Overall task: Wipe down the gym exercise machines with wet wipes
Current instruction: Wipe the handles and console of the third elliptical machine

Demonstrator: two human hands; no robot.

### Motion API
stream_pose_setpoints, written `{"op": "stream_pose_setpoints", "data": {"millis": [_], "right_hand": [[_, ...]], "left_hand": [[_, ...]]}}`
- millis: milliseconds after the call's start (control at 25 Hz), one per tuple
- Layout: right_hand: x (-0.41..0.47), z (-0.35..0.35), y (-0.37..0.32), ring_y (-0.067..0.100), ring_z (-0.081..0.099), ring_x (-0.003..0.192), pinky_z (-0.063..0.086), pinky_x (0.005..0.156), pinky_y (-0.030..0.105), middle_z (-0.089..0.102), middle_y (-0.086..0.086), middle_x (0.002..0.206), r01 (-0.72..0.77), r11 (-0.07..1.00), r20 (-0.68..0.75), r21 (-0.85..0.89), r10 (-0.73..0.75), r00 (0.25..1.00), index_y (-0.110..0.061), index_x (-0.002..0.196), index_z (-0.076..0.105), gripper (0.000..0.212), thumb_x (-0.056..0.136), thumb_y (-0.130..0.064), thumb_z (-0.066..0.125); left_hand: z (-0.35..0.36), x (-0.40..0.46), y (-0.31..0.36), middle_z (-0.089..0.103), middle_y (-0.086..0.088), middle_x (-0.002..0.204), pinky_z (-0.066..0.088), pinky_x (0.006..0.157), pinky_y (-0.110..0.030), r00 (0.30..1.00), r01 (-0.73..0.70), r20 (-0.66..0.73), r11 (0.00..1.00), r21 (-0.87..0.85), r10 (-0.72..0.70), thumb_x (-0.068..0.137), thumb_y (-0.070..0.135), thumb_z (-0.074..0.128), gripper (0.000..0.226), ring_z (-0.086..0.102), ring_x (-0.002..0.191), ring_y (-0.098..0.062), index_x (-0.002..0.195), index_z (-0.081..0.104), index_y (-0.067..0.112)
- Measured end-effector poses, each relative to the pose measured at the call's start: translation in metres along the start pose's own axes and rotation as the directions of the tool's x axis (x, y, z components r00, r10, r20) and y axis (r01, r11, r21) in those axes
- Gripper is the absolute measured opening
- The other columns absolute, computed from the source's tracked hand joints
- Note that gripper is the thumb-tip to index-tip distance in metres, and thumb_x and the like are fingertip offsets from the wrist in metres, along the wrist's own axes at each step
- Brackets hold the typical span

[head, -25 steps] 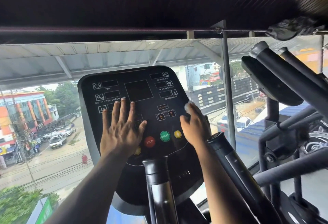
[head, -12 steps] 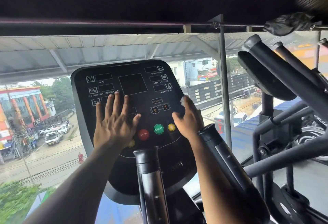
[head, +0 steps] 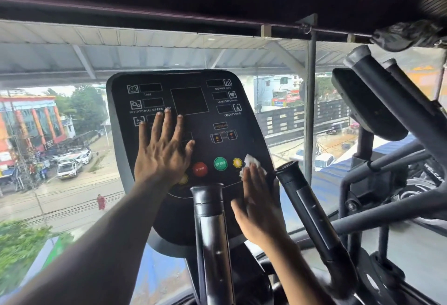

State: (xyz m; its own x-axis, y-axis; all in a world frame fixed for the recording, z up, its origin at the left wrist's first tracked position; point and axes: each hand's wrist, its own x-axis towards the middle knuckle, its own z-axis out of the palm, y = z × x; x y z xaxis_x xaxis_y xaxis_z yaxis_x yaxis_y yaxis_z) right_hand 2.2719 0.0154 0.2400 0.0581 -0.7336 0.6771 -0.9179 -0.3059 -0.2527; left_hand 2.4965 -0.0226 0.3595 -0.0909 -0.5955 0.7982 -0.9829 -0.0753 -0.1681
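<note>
Right, console pass on this machine, notes below.

wipe (head: 250, 162): white, crumpled; only a corner shows past the fingertips of the right hand (head: 260, 204). Sits on the lower right of the console (head: 244, 133), just right of the yellow button (head: 237, 162).
wipe handling: judged light, soft and damp, no stiffness. It will bunch and slide out from under a flat palm. Best pinned under the fingertips or pinched at a folded edge, not held by a loose corner.
wipe orientation: wadded, so no clear long axis. The visible corner points up and left, toward the buttons.
right hand: flat, fingers extended, pressing the wipe against the panel face. Not curled round it.
left hand (head: 163, 153): open, fingers spread, palm flat on the left-centre of the console. Holds nothing; looks like bracing.
console handling: rigid tilted plastic panel, likely smooth and slick once wet. Raised STOP button (head: 200, 169) and START button (head: 220, 163) will catch the wipe; displays look dark, but light pressure around them is the safe call.
console orientation: long axis runs bottom to top, face tilted back toward the person, top edge toward the window.
handlebars: centre post (head: 210, 217) and right grip (head: 312, 210) stand in front of the panel, right grip just beside the right hand. Stiff tubes; the wipe would wrap round them.
coverage: cannot tell which zones are wet already.
</note>
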Motion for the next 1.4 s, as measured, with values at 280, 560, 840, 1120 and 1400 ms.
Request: {"op": "stream_pose_setpoints", "data": {"millis": [280,560,840,1120,1400], "right_hand": [[0.099,-0.002,-0.011,0.024,0.003,0.157,-0.014,0.124,0.042,0.003,0.01,0.17,-0.036,0.997,-0.043,0.064,0.038,0.998,-0.008,0.162,0.016,0.079,0.095,-0.051,0.027],[0.186,-0.013,-0.068,0.012,-0.021,0.154,-0.014,0.123,0.051,-0.019,-0.005,0.168,0.071,0.989,0.098,0.133,-0.084,0.992,-0.022,0.163,-0.003,0.075,0.103,-0.043,0.036],[0.116,-0.006,-0.037,0.016,0.005,0.157,0.005,0.124,0.059,0.002,0.0,0.171,0.071,0.992,0.066,0.107,-0.078,0.995,-0.02,0.163,0.015,0.074,0.096,-0.048,0.028],[0.224,-0.023,-0.089,0.018,-0.02,0.155,-0.012,0.124,0.052,-0.017,0.002,0.169,-0.152,0.982,0.102,0.112,0.141,0.985,-0.018,0.163,0.0,0.07,0.105,-0.047,0.026],[0.159,-0.007,-0.096,0.011,-0.021,0.154,-0.013,0.124,0.052,-0.019,-0.006,0.168,0.305,0.95,0.047,0.065,-0.308,0.95,-0.025,0.163,-0.004,0.079,0.092,-0.055,0.014]], "left_hand": [[0.001,0.001,0.001,0.007,-0.009,0.175,0.006,0.128,-0.056,1.0,0.008,-0.002,1.0,-0.03,-0.009,0.109,0.046,0.026,0.065,0.005,0.162,-0.026,0.168,0.014,0.019],[0.005,0.001,-0.001,0.012,-0.008,0.174,0.006,0.128,-0.055,1.0,0.01,-0.027,0.999,-0.053,-0.012,0.106,0.048,0.019,0.067,0.009,0.162,-0.025,0.167,0.018,0.019],[-0.006,-0.004,-0.007,0.01,-0.005,0.175,0.005,0.128,-0.055,0.999,0.022,0.033,0.999,-0.031,-0.021,0.105,0.049,0.01,0.067,0.009,0.162,-0.022,0.167,0.021,0.023],[-0.005,-0.035,-0.032,0.005,-0.008,0.174,0.011,0.13,-0.053,0.945,0.297,-0.072,0.93,-0.218,-0.319,0.107,0.044,0.023,0.063,0.005,0.162,-0.029,0.167,0.021,0.022],[0.002,-0.034,-0.031,0.011,-0.012,0.174,0.015,0.129,-0.051,0.929,0.319,-0.092,0.901,-0.294,-0.359,0.106,0.045,0.021,0.066,0.013,0.161,-0.028,0.167,0.018,0.022]]}}
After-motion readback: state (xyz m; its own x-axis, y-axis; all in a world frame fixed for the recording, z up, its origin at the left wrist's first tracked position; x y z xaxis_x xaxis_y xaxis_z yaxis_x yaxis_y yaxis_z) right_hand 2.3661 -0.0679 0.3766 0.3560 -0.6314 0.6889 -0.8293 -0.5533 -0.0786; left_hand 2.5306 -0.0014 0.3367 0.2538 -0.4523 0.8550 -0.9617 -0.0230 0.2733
